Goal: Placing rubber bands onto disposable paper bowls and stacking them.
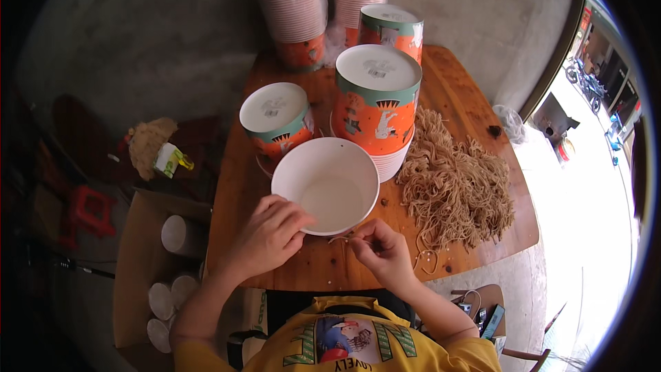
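Left hand (273,235) curled, right hand (385,252) pinching cord (339,239)

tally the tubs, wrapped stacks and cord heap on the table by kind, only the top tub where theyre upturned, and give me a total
Open tub: 1
Upturned orange-and-green tubs: 3
Plastic-wrapped stacks: 2
Tan cord heap: 1
Total: 7

A round, white-lined paper bucket (323,182) turns its open mouth upward over the wooden worktop (303,273), a tiny dark hole at its far rim. A thin, pale string (337,238), partly hidden, shows just beside the near rim.
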`<action>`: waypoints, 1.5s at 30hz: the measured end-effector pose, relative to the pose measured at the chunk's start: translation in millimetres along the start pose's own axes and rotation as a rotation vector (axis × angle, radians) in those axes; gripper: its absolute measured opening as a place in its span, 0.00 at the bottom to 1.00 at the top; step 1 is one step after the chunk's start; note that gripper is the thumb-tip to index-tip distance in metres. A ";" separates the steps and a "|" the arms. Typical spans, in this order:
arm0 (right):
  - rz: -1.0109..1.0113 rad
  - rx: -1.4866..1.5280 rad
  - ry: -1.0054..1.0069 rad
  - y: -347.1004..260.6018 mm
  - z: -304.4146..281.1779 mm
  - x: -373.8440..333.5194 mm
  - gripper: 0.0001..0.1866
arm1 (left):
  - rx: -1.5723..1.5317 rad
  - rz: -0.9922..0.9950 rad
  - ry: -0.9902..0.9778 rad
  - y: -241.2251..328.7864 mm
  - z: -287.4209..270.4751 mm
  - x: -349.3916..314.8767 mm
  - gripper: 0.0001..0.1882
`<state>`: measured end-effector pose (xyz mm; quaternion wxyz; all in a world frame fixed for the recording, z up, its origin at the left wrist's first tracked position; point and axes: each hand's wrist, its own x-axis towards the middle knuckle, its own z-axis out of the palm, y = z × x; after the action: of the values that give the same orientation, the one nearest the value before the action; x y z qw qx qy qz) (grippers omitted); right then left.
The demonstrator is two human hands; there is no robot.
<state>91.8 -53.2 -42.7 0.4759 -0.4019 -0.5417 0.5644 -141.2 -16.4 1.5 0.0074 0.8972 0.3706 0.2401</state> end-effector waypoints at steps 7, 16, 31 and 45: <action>-0.467 -0.362 0.189 19.8 14.5 3.6 0.08 | -0.220 -0.127 -0.074 26.9 4.1 11.6 0.18; -0.326 -0.123 0.177 24.4 11.5 -5.4 0.06 | -0.278 -0.082 -0.043 36.2 10.8 23.6 0.22; -0.153 -0.088 0.090 13.1 2.0 -0.7 0.09 | -0.070 0.066 0.057 39.3 19.9 21.5 0.11; -0.318 -0.202 0.242 26.6 16.2 8.5 0.07 | -0.188 -0.206 -0.056 34.2 9.5 21.9 0.14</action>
<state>71.5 -47.6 -67.1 0.5777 -0.4220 -0.5908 0.3729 -101.0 -25.0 8.9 0.1262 0.8560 0.4363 0.2468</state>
